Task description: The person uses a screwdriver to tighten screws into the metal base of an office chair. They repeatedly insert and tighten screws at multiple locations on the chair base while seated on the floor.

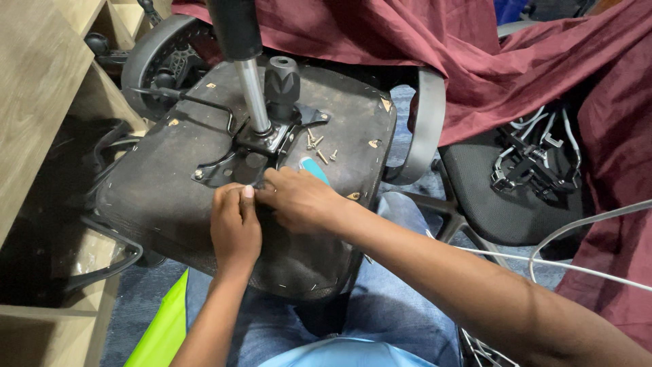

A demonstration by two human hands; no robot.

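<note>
An upturned office chair seat [163,204] rests on my lap, its black underside facing up. A black metal mechanism plate [234,163] with a chrome gas cylinder [251,88] and a grey knob [282,81] is mounted on it. My left hand [234,228] and my right hand [299,200] meet at the plate's near edge, fingertips pinched together on something small that I cannot make out. A teal-handled tool [314,168] lies partly hidden behind my right hand. Several loose screws [316,144] lie on the seat just beyond it.
A grey armrest [428,129] curves off the seat's right side. Maroon cloth [489,54] drapes behind and to the right. Another black seat [502,197] holds a metal bracket [536,160]. White cables [577,231] cross at right. Wooden shelving [41,81] stands left.
</note>
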